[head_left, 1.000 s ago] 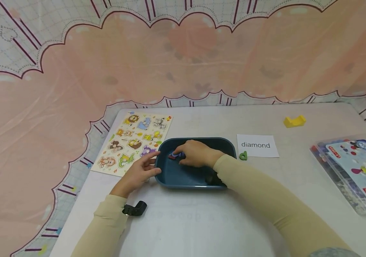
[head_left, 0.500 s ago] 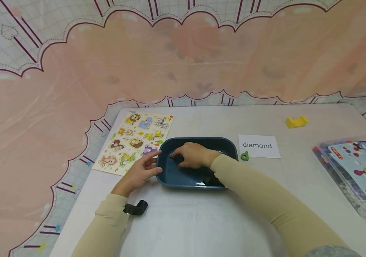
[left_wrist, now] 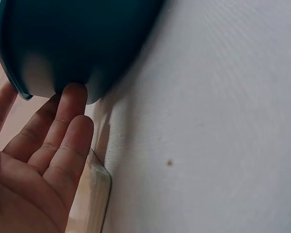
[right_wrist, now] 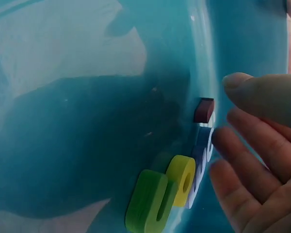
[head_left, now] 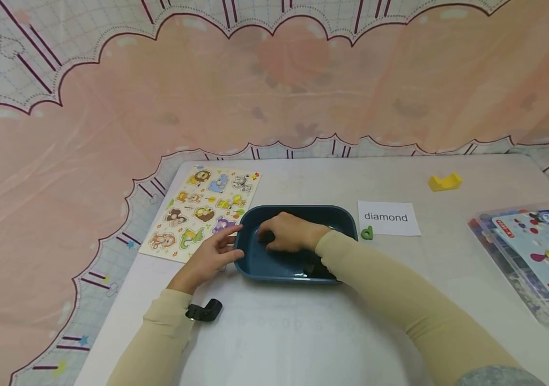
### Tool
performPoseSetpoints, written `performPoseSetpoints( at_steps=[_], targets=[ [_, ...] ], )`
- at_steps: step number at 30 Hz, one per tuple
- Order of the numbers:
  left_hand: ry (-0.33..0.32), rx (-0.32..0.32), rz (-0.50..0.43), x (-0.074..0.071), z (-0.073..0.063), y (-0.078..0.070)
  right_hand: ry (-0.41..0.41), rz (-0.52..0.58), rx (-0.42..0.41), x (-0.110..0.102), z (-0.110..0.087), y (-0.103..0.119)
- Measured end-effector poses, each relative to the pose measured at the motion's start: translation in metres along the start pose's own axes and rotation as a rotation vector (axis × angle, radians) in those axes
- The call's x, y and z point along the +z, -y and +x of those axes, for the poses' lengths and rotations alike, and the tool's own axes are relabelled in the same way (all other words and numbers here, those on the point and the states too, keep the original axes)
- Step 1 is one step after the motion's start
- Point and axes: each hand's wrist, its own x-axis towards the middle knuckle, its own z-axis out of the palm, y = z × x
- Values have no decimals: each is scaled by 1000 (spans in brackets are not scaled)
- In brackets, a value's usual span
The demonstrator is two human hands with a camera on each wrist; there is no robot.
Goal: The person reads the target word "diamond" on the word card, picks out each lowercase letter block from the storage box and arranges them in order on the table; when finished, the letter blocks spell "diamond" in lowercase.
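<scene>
From the head: on a smooth white table (head_left: 265, 343), in front of a peach cloth wall (head_left: 207, 91) with wavy edges and dark red lines. In the middle, one dark blue tray (head_left: 260, 265), hard and shiny with round corners. At its left end, the left hand (head_left: 210, 260), fingers loose and spread, just touching the side. Inside the tray, the right hand (head_left: 294, 233), fingers bent down, tips hidden. On the left wrist, one black band (head_left: 204, 311). Partly behind the tray, one flat board (head_left: 199, 214) with rows of bright animals. To the right, one white paper card (head_left: 387, 217) saying "diamond", with one green letter d (head_left: 367, 233) at its low corner. Farther off, one yellow block (head_left: 445, 183) with a dip on top, and one clear plastic box (head_left: 535, 257).

From the left wrist: fingers fairly straight against the tray's smooth outside, not wrapped round. On the white table, one tiny brown speck (left_wrist: 169, 162).

From the right wrist: by the tray's wall, one dark red piece (right_wrist: 204, 110), one yellow piece (right_wrist: 177, 174) with a hole, one green piece (right_wrist: 143, 199) with a slot. Between, blue and purple bits (right_wrist: 204, 137); cannot tell if one or two. Thumb and fingers apart, gripping nothing, close beside the bits.
</scene>
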Motion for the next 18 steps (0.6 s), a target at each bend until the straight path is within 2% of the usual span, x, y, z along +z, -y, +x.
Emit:
performPoseSetpoints(
  at_steps=[9,18],
  targets=[
    [5,11,1,-1,0,0,26,10,-6,2,3,2],
    [2,7,-5,-1,0,0,18,-12,9,5,7,1]
  ],
)
